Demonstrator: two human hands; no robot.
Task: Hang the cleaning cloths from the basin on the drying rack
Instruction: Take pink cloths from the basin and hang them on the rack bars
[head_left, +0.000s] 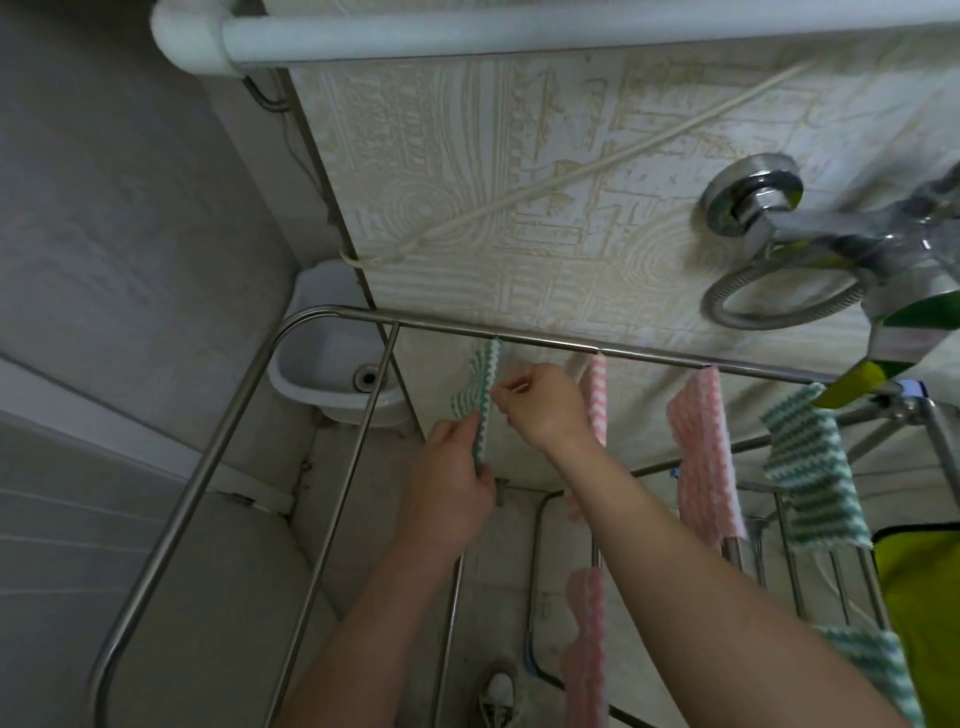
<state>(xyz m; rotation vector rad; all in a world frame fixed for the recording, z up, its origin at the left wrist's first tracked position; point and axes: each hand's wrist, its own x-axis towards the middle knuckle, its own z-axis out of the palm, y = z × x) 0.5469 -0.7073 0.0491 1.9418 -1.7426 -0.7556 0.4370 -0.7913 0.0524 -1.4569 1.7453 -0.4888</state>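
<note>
Patterned wall tile (519, 208) behind the drying rack (571, 345). Left hand (447, 499) fingers pinch the green striped cloth (480, 395) hanging there. Right hand (540, 405) fingers grip its edge.

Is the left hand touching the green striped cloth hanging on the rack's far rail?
Touching. The head view shows the left hand pinching the lower edge of the green striped cloth, its fingers wrapped around the fabric with no gap.

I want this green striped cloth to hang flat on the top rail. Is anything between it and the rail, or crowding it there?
Nothing visible blocks it. The green striped cloth already hangs over the top rail, held by the left hand and right hand. The nearest pink striped cloth hangs apart, to its right.
</note>
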